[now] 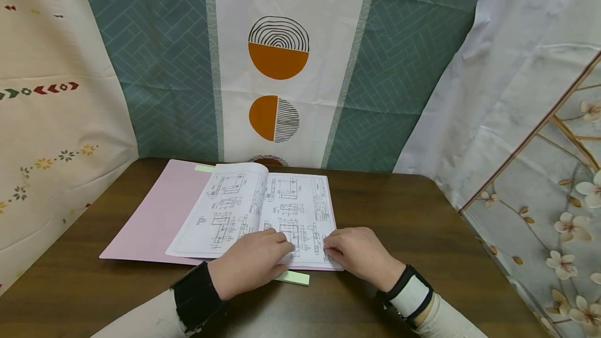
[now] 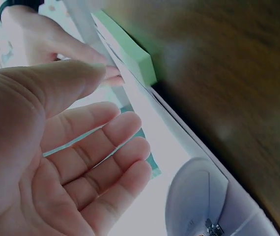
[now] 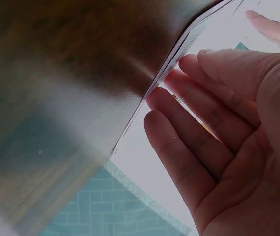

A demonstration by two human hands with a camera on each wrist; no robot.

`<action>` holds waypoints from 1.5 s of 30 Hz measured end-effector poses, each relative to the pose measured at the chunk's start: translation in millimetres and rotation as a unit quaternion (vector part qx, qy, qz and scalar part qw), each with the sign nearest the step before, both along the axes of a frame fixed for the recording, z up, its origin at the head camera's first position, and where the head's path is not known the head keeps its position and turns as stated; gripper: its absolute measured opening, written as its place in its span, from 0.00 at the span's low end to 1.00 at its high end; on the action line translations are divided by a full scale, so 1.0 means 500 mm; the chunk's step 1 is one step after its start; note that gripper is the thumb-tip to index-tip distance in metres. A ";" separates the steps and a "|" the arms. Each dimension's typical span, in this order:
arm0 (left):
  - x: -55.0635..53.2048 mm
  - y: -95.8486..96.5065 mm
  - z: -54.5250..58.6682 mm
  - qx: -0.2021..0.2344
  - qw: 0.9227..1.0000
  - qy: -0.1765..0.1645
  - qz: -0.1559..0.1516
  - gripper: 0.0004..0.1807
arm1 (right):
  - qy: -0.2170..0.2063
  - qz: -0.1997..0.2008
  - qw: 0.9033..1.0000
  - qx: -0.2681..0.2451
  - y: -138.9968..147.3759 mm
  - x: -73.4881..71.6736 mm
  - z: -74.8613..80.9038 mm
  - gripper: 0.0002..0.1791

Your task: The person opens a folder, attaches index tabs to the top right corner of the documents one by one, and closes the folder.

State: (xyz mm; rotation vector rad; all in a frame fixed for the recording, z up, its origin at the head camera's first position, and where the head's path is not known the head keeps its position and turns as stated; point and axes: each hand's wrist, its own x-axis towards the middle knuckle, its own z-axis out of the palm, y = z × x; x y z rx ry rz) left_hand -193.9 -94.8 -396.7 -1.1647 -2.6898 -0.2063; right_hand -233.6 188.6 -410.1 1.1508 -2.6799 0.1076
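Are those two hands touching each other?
Apart: the head view shows part of the printed page between the left hand and right hand.

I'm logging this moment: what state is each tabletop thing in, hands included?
Booklet: open, face up
Pink cover: opened out
Left hand: relaxed, loosely curved
Right hand: relaxed, loosely curved
Near green strip: partly hidden by left hand
Far green strip: lying flat

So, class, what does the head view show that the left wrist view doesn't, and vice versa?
Only the head view shows the left wrist's black band and the far green tab. Only the left wrist view shows the left palm and its fingers' inner sides. Both show the left hand, right hand, near green strip, booklet and wooden table.
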 end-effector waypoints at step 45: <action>0.020 0.000 -0.014 -0.021 0.999 -0.018 -0.035 0.13 | -0.013 -0.006 1.000 -0.007 0.001 -0.001 -0.001 0.05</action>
